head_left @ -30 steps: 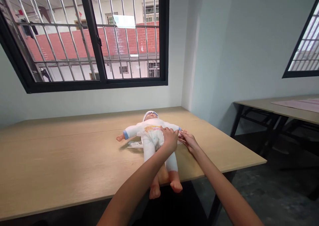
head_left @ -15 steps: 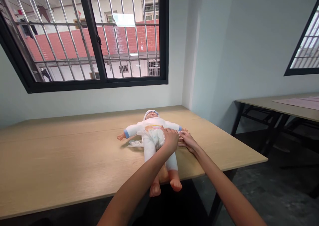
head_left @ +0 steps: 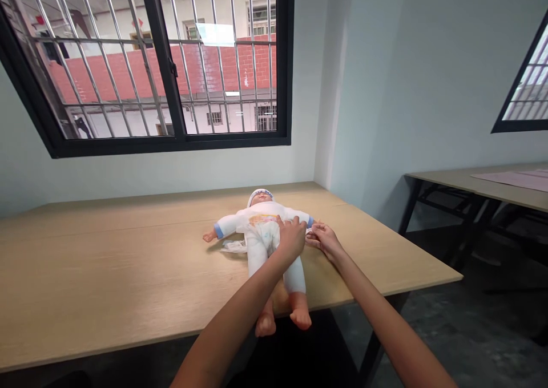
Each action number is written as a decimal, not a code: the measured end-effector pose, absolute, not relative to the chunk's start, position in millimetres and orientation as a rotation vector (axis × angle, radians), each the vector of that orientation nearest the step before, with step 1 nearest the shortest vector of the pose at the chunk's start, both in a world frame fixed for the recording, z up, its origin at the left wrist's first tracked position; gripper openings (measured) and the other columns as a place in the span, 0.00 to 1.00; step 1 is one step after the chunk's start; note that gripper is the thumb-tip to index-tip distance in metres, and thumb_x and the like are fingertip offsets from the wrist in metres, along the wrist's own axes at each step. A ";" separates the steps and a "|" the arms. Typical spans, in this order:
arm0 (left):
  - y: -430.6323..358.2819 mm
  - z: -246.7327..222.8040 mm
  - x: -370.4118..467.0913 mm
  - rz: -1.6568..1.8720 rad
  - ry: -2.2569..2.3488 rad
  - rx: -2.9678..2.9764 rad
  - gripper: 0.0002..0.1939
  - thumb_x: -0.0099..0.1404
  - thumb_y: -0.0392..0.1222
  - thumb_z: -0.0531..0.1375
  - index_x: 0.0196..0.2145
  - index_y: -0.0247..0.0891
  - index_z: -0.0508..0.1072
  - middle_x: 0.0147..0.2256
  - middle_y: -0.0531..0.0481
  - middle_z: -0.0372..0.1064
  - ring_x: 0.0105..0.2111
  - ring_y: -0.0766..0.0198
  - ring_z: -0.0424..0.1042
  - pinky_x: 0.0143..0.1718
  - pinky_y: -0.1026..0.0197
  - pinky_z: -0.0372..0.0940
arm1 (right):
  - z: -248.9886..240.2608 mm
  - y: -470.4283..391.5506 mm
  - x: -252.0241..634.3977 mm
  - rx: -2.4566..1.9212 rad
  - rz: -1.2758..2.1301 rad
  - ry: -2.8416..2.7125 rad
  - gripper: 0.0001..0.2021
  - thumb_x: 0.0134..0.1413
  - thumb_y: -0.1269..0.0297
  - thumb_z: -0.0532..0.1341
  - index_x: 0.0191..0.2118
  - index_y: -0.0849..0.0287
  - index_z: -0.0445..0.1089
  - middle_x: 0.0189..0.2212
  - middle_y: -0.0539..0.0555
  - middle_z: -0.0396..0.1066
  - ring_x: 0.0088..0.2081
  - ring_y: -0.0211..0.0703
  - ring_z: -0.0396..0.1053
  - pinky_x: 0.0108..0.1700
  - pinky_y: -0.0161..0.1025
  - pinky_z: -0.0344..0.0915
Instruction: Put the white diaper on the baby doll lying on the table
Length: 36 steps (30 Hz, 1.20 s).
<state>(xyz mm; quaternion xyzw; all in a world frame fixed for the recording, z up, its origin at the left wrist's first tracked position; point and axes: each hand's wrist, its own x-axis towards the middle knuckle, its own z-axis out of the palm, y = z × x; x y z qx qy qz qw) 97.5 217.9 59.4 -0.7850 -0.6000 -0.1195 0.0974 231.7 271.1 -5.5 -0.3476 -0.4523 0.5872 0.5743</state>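
Observation:
A baby doll (head_left: 257, 257) in a white suit with blue cuffs and a white cap lies on its back on the wooden table (head_left: 128, 285), feet over the front edge. A white diaper (head_left: 270, 235) covers its hips, and a loose side flap (head_left: 234, 247) spreads flat at the left. My left hand (head_left: 291, 238) rests on the diaper's front at the doll's waist, fingers bent and apart. Beside the doll's right-hand hip in view, my right hand (head_left: 324, 242) pinches the other edge of the diaper, partly hidden by the fingers.
A barred window (head_left: 171, 142) is set in the wall behind the table. At the right stands a second table (head_left: 445, 181) with a pinkish sheet (head_left: 518, 180) on it. The near table's right corner (head_left: 458, 277) juts out over the dark floor.
My left hand's fingers have bent and lifted slightly on the diaper. My right hand has shifted a little, its fingers drawn closer together at the diaper's edge. The doll stays put.

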 end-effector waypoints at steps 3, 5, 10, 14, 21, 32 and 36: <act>225.4 70.7 90.9 -0.383 -1.878 -2.251 0.17 0.69 0.32 0.45 0.49 0.35 0.69 0.46 0.41 0.69 0.42 0.57 0.72 0.55 0.47 0.57 | -7.5 271.8 230.5 -0.836 1.277 -1.059 0.19 0.38 0.61 0.74 0.33 0.59 0.65 0.29 0.51 0.71 0.27 0.37 0.71 0.31 0.36 0.74; 231.5 77.8 86.4 -0.374 -1.881 -2.247 0.17 0.69 0.32 0.44 0.45 0.33 0.71 0.42 0.40 0.70 0.40 0.58 0.72 0.51 0.53 0.59 | -7.9 272.2 230.4 -0.818 1.249 -1.047 0.21 0.38 0.59 0.74 0.36 0.59 0.66 0.31 0.51 0.72 0.28 0.37 0.72 0.32 0.35 0.74; 240.6 81.7 80.3 -0.364 -1.793 -2.299 0.13 0.67 0.30 0.48 0.37 0.33 0.73 0.40 0.41 0.71 0.41 0.57 0.70 0.49 0.54 0.57 | -3.8 271.1 230.7 -0.732 1.244 -0.985 0.26 0.37 0.55 0.76 0.39 0.58 0.65 0.33 0.52 0.75 0.32 0.39 0.74 0.37 0.34 0.75; 240.2 75.9 79.5 -0.426 -1.731 -2.281 0.09 0.67 0.33 0.51 0.39 0.36 0.71 0.44 0.42 0.69 0.47 0.56 0.67 0.49 0.53 0.57 | 0.4 268.8 229.4 -0.695 1.272 -0.986 0.28 0.35 0.54 0.76 0.40 0.57 0.65 0.32 0.51 0.75 0.31 0.39 0.74 0.37 0.34 0.75; 239.0 71.4 77.2 -0.664 -1.709 -2.164 0.10 0.72 0.41 0.49 0.43 0.36 0.67 0.42 0.45 0.69 0.45 0.57 0.66 0.44 0.55 0.59 | 9.4 271.9 206.6 -0.755 1.184 -1.089 0.29 0.34 0.47 0.74 0.38 0.58 0.64 0.27 0.50 0.73 0.27 0.40 0.73 0.34 0.37 0.73; 213.1 50.1 86.1 -0.555 -1.550 -2.166 0.17 0.68 0.35 0.47 0.44 0.31 0.73 0.38 0.39 0.71 0.43 0.49 0.68 0.41 0.49 0.62 | 57.6 301.0 192.6 -0.944 0.845 -1.593 0.18 0.40 0.50 0.66 0.34 0.58 0.67 0.22 0.48 0.69 0.24 0.40 0.67 0.28 0.36 0.64; 213.0 46.6 90.3 -0.541 -1.534 -2.150 0.17 0.67 0.33 0.48 0.45 0.28 0.74 0.40 0.37 0.72 0.43 0.50 0.69 0.43 0.49 0.64 | 76.2 290.0 190.5 -1.025 0.702 -1.779 0.12 0.43 0.58 0.65 0.34 0.57 0.67 0.22 0.48 0.71 0.26 0.42 0.70 0.29 0.36 0.64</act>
